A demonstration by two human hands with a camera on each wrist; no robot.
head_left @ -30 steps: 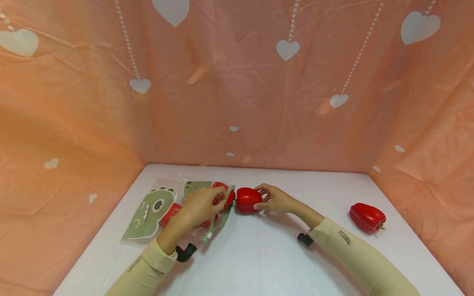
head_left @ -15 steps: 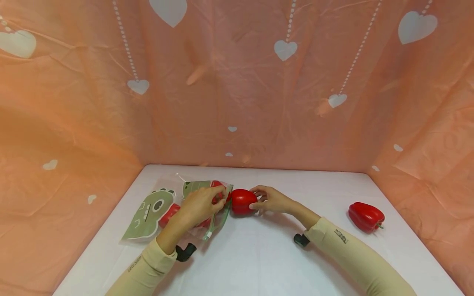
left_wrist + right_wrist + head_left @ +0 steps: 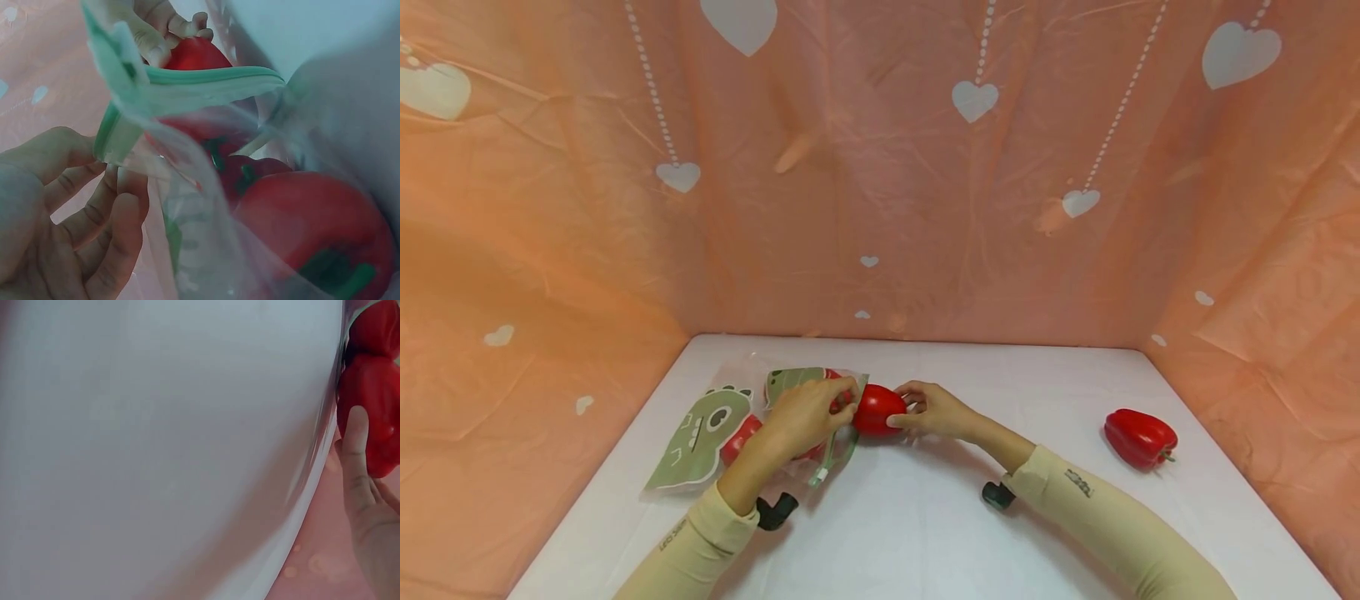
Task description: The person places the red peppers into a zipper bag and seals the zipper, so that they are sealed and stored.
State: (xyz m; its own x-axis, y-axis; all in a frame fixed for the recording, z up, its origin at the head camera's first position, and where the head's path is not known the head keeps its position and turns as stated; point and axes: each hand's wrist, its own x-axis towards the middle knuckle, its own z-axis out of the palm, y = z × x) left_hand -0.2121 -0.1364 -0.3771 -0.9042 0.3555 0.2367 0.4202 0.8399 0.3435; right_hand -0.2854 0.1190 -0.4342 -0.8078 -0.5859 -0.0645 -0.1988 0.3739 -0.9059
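Observation:
A clear zip bag [image 3: 696,442] with a green dinosaur print lies at the left of the table, its mouth facing right. Several red bell peppers [image 3: 319,219] show inside it through the plastic. My left hand [image 3: 808,412] pinches the green zip edge [image 3: 115,134] of the mouth between thumb and fingers. With thumb and fingers around its blunt end, my right hand [image 3: 936,410] holds another red bell pepper [image 3: 880,410] stem first in the bag's mouth. In the right wrist view that pepper [image 3: 369,412] sits right up against a red pepper in the bag.
One more red bell pepper [image 3: 1141,439] lies on the white table [image 3: 925,517] at the right. Dark wrist camera mounts [image 3: 775,511] hang below both cuffs. An orange cloth [image 3: 880,208] with hearts encloses the back and sides.
My right hand has moved left with the pepper, from just outside the bag into its mouth. The left hand has stayed at the bag's edge.

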